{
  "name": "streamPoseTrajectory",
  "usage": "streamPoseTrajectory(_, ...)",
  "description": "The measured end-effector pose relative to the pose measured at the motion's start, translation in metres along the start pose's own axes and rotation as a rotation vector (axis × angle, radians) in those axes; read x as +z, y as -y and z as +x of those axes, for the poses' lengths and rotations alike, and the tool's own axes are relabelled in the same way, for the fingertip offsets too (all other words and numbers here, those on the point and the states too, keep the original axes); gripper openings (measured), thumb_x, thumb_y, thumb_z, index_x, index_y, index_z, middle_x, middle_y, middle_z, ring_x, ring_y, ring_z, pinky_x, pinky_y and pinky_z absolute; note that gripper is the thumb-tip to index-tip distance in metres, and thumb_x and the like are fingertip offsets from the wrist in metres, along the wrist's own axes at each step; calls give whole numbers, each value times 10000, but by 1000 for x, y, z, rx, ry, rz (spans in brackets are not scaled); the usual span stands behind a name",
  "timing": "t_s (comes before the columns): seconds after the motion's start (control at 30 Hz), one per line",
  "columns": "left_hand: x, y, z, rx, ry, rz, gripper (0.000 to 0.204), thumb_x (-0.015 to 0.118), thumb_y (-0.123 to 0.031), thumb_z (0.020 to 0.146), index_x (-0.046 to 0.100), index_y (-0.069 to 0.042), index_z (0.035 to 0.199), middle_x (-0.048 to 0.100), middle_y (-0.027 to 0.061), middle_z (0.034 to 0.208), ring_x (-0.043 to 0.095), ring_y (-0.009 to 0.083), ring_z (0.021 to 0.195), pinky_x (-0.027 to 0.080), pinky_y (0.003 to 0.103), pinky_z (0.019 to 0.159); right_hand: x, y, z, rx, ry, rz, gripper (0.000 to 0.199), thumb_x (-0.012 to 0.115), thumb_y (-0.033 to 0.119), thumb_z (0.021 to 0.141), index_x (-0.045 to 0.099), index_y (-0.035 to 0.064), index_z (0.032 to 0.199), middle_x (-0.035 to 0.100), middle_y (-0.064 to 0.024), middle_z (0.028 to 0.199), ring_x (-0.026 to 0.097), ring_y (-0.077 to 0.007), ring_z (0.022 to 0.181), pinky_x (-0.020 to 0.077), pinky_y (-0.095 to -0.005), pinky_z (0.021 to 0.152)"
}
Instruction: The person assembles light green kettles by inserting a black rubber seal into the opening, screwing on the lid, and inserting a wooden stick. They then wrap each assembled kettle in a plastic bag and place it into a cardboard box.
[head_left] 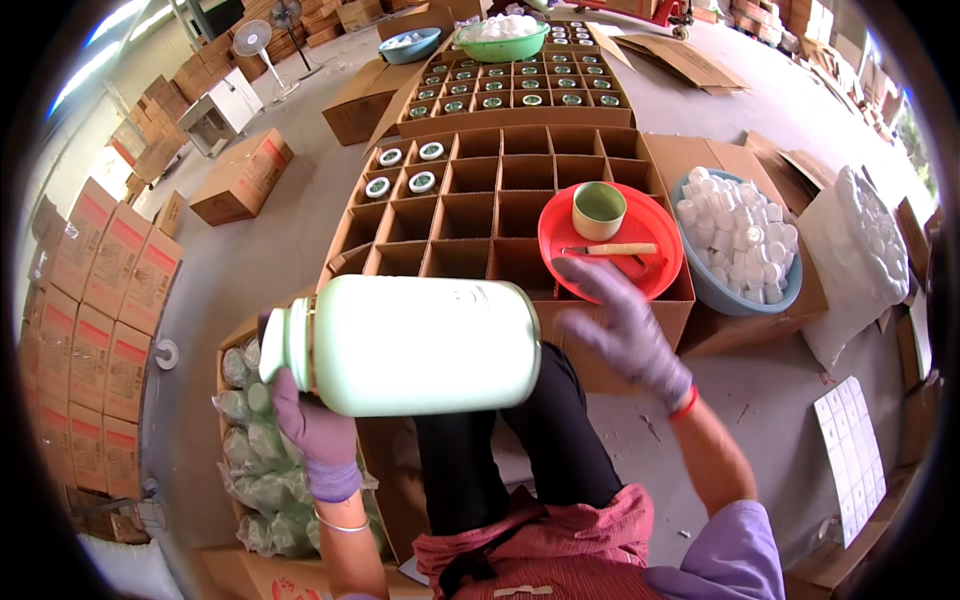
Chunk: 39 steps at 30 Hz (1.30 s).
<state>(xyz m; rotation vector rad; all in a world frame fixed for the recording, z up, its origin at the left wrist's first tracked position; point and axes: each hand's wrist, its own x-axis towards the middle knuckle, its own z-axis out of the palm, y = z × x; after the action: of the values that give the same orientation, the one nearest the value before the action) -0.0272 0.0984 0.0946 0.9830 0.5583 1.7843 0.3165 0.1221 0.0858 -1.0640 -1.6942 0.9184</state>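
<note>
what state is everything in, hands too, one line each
pale green bottle, held sideways
left hand, closed on the bottle's neck
right hand, open, holding nothing
near carton, open, partly filled
far carton, open, fuller
cup, upright in the red basin
wooden-handled tool, lying in that basin
blue basin at right, heaped with white caps

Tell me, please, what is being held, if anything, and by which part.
The left hand holds the pale green bottle by its neck end; the right hand holds nothing.
</note>
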Motion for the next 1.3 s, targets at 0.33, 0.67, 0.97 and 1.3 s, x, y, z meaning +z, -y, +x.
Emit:
streamPoseTrajectory(0.33,-46,27,-53,-388,-196,-106,537,492,-223,1019,348,-73,1514,463,115,1486,426,288,1385,339,480,1160,32,31,-19,-201,-19,302,927,784,390,810,331,6,1522,378,-178,1531,371,-297,1413,258,-393,1169)
streamPoseTrajectory(0.67,24,19,-182,-687,-109,151,498,688,-178,940,446,-53,1358,572,70,1203,590,147,1057,504,316,937,41,26,13,-244,50,-12,303,686,214,915,651,10,1137,630,-136,1085,607,-315,999,479,-373,918)
streamPoseTrajectory(0.97,-6,43,-111,-216,49,760,381,416,-228,1066,581,41,1279,647,118,1203,581,247,1186,382,359,1098,111,26,-70,-434,98,-191,247,759,236,789,664,71,947,630,-83,1002,586,-287,976,441,-515,976)
streamPoseTrajectory(1.3,3,27,-94,-460,231,685,412,434,-221,1036,553,30,1341,631,170,1267,616,282,1171,352,407,1150,69,14,-37,-155,417,54,455,798,231,783,646,27,1161,614,-140,1187,566,-321,1148,429,-411,1028)
